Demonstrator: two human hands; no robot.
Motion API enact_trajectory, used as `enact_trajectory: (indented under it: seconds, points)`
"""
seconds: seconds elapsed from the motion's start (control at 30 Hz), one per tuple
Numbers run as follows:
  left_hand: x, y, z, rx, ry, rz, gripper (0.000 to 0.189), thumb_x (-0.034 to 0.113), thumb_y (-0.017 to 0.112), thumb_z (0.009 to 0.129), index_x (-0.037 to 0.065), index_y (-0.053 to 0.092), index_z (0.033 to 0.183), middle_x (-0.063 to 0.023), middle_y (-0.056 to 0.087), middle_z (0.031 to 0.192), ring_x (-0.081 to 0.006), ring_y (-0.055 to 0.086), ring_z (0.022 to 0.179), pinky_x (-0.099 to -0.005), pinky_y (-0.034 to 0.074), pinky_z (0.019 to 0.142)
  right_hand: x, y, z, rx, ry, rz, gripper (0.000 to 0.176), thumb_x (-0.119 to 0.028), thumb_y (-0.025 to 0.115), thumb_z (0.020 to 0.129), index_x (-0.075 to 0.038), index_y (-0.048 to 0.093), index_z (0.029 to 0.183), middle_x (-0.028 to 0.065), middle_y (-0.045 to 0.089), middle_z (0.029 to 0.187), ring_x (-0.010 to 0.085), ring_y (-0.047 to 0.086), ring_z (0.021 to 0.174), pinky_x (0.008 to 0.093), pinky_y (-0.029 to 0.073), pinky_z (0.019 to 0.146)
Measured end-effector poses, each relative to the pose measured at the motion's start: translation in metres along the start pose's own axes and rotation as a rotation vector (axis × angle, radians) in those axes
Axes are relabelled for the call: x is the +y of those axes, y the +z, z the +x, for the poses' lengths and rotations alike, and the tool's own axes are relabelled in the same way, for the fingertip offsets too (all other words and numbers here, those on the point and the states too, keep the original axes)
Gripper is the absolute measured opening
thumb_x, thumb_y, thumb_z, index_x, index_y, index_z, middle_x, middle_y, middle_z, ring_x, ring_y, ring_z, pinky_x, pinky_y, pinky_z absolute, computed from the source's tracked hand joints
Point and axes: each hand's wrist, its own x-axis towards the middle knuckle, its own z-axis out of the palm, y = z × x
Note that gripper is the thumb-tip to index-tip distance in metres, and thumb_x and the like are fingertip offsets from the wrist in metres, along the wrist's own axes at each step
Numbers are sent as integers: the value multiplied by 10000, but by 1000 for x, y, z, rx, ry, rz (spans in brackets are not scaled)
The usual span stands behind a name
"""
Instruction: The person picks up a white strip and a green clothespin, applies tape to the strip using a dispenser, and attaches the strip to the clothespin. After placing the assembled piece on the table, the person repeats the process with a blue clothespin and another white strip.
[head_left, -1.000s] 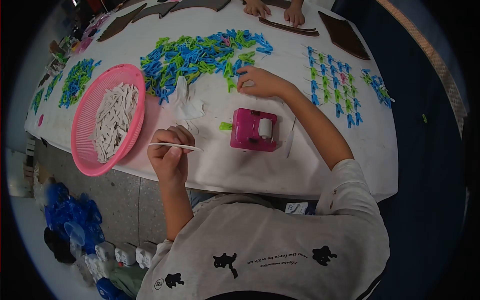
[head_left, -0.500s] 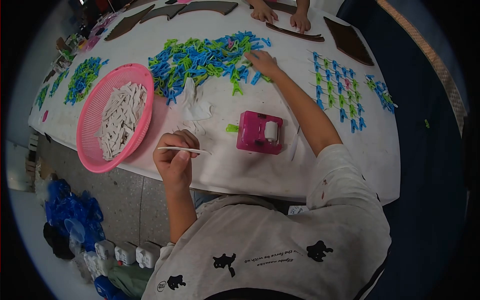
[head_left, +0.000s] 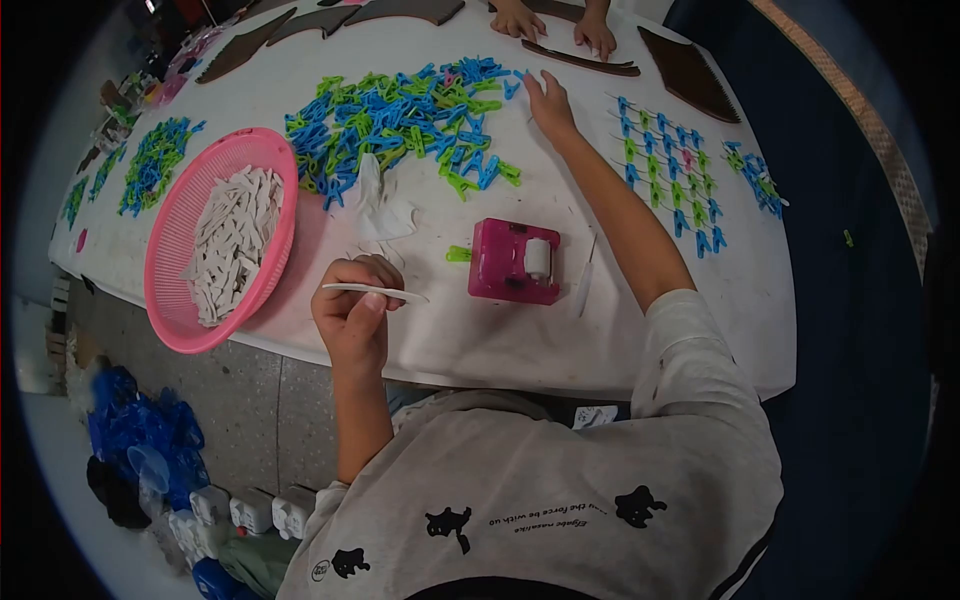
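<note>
My left hand (head_left: 355, 305) is closed around a thin white strip (head_left: 375, 292), held level in front of my body near the table's front edge. My right hand (head_left: 550, 108) reaches forward with its fingers stretched out and apart. It is beside the right edge of a large pile of blue and green clothespins (head_left: 385, 125), and a blue clothespin (head_left: 512, 88) lies close to its fingertips. Between my arms stands a pink tape dispenser (head_left: 505, 262) with a white roll, a green clothespin (head_left: 458, 254) at its left side.
A pink basket (head_left: 165, 290) of white strips stands at the left. A crumpled white cloth (head_left: 380, 210) and a white-handled thin tool (head_left: 585, 285) lie nearby. Rows of clothespins on strips (head_left: 665, 165) lie at the right. Another person's hands (head_left: 515, 18) press a brown piece (head_left: 580, 60).
My right hand has moved from the pile's edge forward and to the right, its fingers now pointing away. Some clothespins at that edge have shifted. My left hand keeps the white strip.
</note>
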Motion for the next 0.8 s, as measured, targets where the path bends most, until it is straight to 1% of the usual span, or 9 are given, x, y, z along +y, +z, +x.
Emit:
enact_trajectory:
  seconds: [0.13,0.27,0.37,0.43,0.47,0.53,0.7,0.77,0.8]
  points:
    - [8,-4,-4,51,18,13,141,89,648,841,19,535,886,-60,523,736,-169,499,661,-310,418,628,28,16,46,63,59,-1,898,-622,500,896,55,341,1463,296,368,1478,412,372,1374,422,321,1123]
    - [21,-8,-8,106,51,75,149,101,651,835,29,530,882,-59,511,697,-171,486,654,-310,406,612,19,52,70,-58,51,-23,963,-666,472,887,72,292,1479,303,328,1502,412,341,1395,429,289,1144]
    - [22,-17,-8,168,74,90,154,112,651,836,28,529,877,-63,509,683,-170,477,647,-310,397,600,-4,75,48,-249,44,-105,1001,-702,456,878,80,286,1479,297,321,1511,399,320,1412,420,258,1159]
    - [25,-16,-3,160,78,81,153,113,648,837,27,528,876,-64,509,682,-170,475,645,-310,395,597,-9,88,35,-439,17,35,1029,-732,441,871,79,279,1483,292,271,1539,377,263,1445,409,220,1174]
    - [25,-15,-2,144,87,70,151,113,646,837,26,527,875,-65,509,681,-171,473,642,-311,394,594,-10,92,27,-440,32,32,1029,-732,441,871,79,279,1483,292,271,1539,377,263,1445,409,220,1174]
    - [21,-12,-1,131,70,58,147,110,643,838,27,527,874,-65,509,680,-172,472,641,-310,394,595,-16,93,11,-562,-114,-65,1044,-738,445,867,78,258,1491,289,230,1557,354,216,1467,398,203,1180]
    - [7,-9,-4,99,10,15,140,101,637,836,24,527,877,-66,505,673,-174,473,640,-307,393,594,-55,65,-33,-673,-25,50,1072,-752,434,866,56,178,1521,260,199,1579,366,217,1462,410,212,1176]
    - [7,-4,-3,56,10,14,130,89,627,836,18,530,883,-71,513,700,-173,483,652,-304,399,600,-62,56,-41,-631,-36,131,958,-700,516,859,17,359,1475,266,290,1540,382,321,1405,427,300,1131]
    - [6,-2,-4,60,1,13,130,89,627,836,18,530,883,-71,513,700,-173,483,652,-304,399,600,-62,47,-44,-634,-27,131,958,-700,516,859,17,359,1475,266,290,1540,382,321,1405,427,300,1131]
